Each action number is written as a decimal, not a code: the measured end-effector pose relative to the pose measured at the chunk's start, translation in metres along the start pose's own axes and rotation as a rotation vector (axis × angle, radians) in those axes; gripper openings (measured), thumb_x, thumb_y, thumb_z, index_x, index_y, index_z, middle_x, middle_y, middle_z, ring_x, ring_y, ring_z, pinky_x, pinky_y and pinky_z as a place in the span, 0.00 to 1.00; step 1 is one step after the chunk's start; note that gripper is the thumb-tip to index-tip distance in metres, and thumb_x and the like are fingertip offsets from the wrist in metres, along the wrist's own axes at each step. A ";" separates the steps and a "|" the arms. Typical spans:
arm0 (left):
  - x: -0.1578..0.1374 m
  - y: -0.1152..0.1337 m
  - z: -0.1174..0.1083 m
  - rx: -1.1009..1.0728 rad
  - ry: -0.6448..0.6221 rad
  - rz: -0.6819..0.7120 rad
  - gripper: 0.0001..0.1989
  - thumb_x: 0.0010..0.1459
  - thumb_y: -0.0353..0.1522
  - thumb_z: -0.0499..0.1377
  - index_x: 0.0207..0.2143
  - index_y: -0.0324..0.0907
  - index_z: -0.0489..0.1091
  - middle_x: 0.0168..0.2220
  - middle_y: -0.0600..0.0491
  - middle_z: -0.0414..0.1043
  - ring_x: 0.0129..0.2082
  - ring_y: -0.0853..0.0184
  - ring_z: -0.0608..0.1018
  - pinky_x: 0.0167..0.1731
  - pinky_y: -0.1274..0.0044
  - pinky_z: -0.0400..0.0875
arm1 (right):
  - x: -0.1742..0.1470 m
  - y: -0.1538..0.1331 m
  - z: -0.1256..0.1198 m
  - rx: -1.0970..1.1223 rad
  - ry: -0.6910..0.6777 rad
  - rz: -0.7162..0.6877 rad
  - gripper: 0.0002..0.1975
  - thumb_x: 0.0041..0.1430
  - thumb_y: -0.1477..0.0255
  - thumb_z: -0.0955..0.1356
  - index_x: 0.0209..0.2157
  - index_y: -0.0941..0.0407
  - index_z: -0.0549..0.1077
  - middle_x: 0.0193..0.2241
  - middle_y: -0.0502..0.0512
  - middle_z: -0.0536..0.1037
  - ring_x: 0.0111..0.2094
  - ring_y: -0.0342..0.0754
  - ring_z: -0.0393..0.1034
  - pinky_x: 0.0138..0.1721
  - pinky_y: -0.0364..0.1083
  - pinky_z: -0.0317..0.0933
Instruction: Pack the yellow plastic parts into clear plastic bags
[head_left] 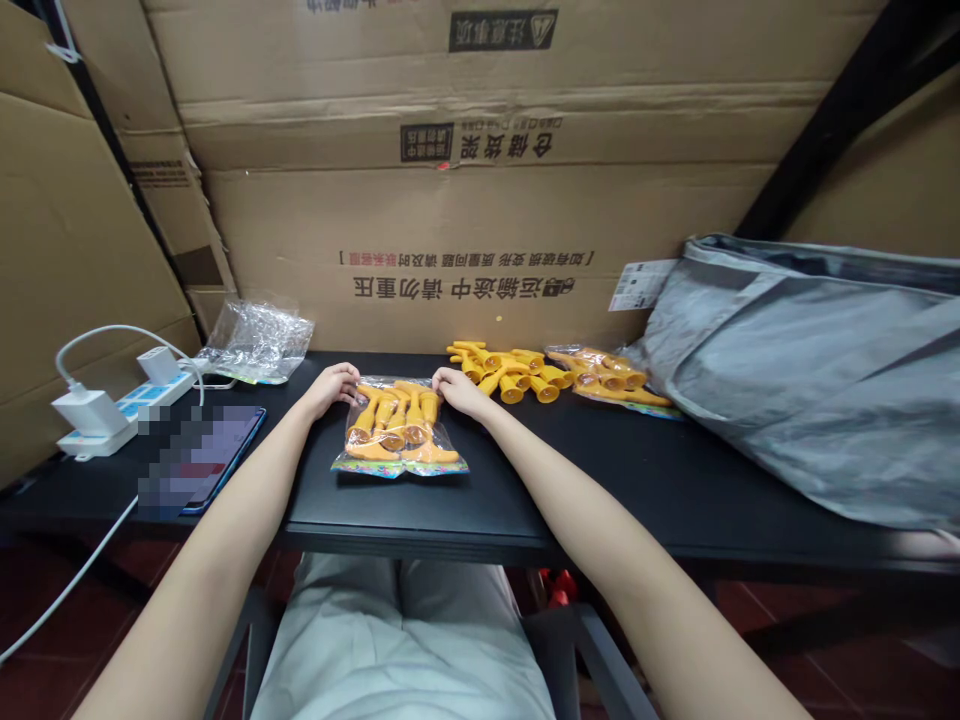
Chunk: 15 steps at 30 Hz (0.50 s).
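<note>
A clear plastic bag (399, 425) with several yellow-orange plastic pieces inside lies flat on the black table, its colourful printed edge toward me. My left hand (334, 388) is at the bag's far left corner, fingers curled and pinched on the plastic. At the far right corner my right hand (459, 392) grips the bag in the same way, thumb and fingers together. Just right of that hand lies a loose heap of yellow plastic pieces (517, 372) with cup-shaped ends. Beside the heap rests another filled bag (607, 377) of the same pieces.
A grey fabric bag (787, 390) takes up the table's right side. At the left are a phone (225, 455), a white power strip (127, 415) with chargers and a cable, and crumpled clear plastic bags (259, 340). Cardboard (480, 215) stands behind the table (420, 515).
</note>
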<state>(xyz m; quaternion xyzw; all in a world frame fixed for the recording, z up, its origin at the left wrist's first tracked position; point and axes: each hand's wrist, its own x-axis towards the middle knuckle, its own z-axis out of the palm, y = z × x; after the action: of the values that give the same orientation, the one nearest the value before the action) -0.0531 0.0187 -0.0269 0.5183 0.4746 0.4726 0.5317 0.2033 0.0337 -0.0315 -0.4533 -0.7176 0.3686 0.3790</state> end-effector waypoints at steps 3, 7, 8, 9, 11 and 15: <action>-0.001 0.001 0.000 0.016 -0.002 -0.003 0.02 0.45 0.25 0.54 0.23 0.38 0.62 0.18 0.50 0.71 0.18 0.65 0.77 0.17 0.79 0.69 | -0.001 -0.001 0.000 -0.056 -0.009 -0.017 0.11 0.43 0.86 0.57 0.19 0.56 0.62 0.17 0.45 0.65 0.21 0.40 0.61 0.26 0.39 0.55; -0.001 0.001 0.001 0.040 0.021 -0.010 0.05 0.50 0.29 0.54 0.22 0.37 0.63 0.18 0.50 0.71 0.18 0.66 0.76 0.18 0.79 0.69 | 0.000 0.002 0.001 -0.056 -0.013 -0.012 0.11 0.44 0.84 0.57 0.20 0.57 0.63 0.18 0.46 0.66 0.22 0.40 0.61 0.27 0.39 0.56; -0.001 0.001 0.002 0.058 0.036 -0.010 0.06 0.50 0.29 0.55 0.22 0.37 0.63 0.18 0.50 0.70 0.19 0.66 0.77 0.19 0.78 0.70 | 0.001 0.003 0.002 -0.037 -0.015 0.000 0.10 0.45 0.84 0.56 0.20 0.56 0.63 0.18 0.46 0.66 0.21 0.40 0.61 0.27 0.39 0.56; -0.001 0.001 0.002 0.083 0.049 -0.006 0.06 0.49 0.29 0.57 0.22 0.36 0.64 0.18 0.50 0.70 0.19 0.66 0.77 0.19 0.78 0.70 | 0.002 0.003 0.002 -0.022 -0.018 0.012 0.10 0.45 0.83 0.56 0.20 0.56 0.63 0.18 0.46 0.66 0.21 0.40 0.61 0.26 0.39 0.57; -0.001 -0.001 0.003 0.133 0.060 0.015 0.06 0.47 0.26 0.60 0.23 0.36 0.64 0.18 0.51 0.70 0.20 0.66 0.77 0.20 0.78 0.70 | 0.003 0.004 0.002 -0.026 -0.016 0.021 0.10 0.47 0.82 0.57 0.20 0.56 0.63 0.17 0.47 0.66 0.20 0.40 0.61 0.26 0.40 0.57; -0.001 -0.002 0.005 0.170 0.041 0.060 0.07 0.47 0.24 0.63 0.25 0.35 0.66 0.19 0.52 0.71 0.21 0.69 0.76 0.22 0.79 0.71 | 0.001 -0.001 -0.001 -0.166 -0.013 -0.016 0.13 0.55 0.72 0.60 0.18 0.56 0.63 0.15 0.47 0.66 0.18 0.40 0.61 0.25 0.40 0.56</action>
<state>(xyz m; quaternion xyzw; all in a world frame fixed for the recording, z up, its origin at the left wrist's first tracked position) -0.0486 0.0168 -0.0292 0.5657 0.5080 0.4570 0.4616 0.2033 0.0339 -0.0298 -0.4751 -0.7518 0.3077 0.3384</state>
